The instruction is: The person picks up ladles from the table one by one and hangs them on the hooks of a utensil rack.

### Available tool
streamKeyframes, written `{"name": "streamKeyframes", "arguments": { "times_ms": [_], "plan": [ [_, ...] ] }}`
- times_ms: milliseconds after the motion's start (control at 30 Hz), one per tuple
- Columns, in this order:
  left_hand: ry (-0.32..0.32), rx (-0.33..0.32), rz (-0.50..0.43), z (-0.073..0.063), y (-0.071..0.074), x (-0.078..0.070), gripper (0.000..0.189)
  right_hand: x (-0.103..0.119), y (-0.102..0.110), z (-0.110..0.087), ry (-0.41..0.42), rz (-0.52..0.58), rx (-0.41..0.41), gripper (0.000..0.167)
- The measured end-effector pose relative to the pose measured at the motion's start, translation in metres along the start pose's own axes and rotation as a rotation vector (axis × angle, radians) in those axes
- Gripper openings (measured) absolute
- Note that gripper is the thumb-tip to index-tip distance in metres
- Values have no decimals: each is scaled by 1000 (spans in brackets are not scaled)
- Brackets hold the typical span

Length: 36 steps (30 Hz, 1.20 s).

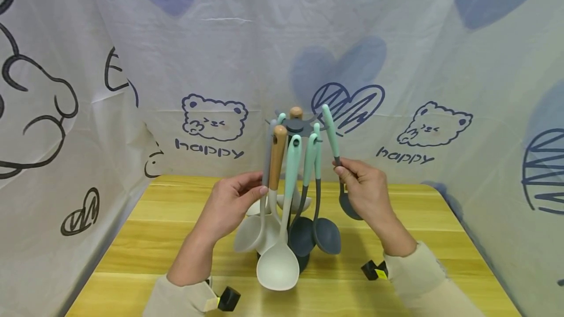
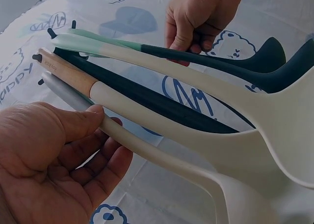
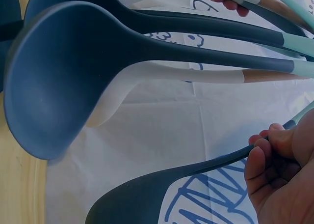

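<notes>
A rotating rack (image 1: 296, 125) of hanging kitchen utensils stands on the table. My left hand (image 1: 233, 202) pinches a cream ladle with a grey handle (image 1: 267, 153) at the rack's left; the left wrist view shows my thumb (image 2: 91, 122) against its shaft. Out at the right, my right hand (image 1: 363, 185) pinches the shaft of a dark ladle with a mint handle (image 1: 329, 126), apart from the others. Its dark head (image 3: 132, 199) hangs below, partly hidden by my hand in the head view. A cream ladle (image 1: 277, 267) hangs in front, beside a wooden-handled utensil (image 1: 277, 158).
Two more dark ladles with mint handles, one with its bowl (image 1: 327, 236) facing right, hang at the rack's right. The rack's dark base (image 1: 304, 261) shows behind the front ladle. A yellow wooden table (image 1: 145, 253) lies below, and a printed cloth (image 1: 264, 38) hangs behind.
</notes>
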<state>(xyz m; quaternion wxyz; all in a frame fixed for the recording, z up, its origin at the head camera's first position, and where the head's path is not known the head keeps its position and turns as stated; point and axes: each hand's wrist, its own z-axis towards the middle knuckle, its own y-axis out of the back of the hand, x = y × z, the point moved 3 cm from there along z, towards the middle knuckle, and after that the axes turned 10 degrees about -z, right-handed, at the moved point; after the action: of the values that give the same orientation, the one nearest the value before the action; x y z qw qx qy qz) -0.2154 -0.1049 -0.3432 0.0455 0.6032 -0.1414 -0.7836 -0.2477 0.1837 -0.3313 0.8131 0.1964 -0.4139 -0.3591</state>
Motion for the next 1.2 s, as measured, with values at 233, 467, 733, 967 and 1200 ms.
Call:
{"name": "streamKeyframes", "arguments": {
  "times_ms": [233,467,733,967,1200],
  "plan": [
    [-9,2,3,0,0,1,40,2,-4,0,3,2,23,19],
    [-6,3,7,0,0,1,40,3,-7,0,5,5,41,20],
    [-2,3,8,-1,0,0,40,5,-10,-1,9,7,53,19],
    [-3,3,8,-1,0,0,40,7,-12,-2,20,31,79,20],
    [1,2,14,0,1,0,40,7,-16,-4,37,41,94,20]
  ]
}}
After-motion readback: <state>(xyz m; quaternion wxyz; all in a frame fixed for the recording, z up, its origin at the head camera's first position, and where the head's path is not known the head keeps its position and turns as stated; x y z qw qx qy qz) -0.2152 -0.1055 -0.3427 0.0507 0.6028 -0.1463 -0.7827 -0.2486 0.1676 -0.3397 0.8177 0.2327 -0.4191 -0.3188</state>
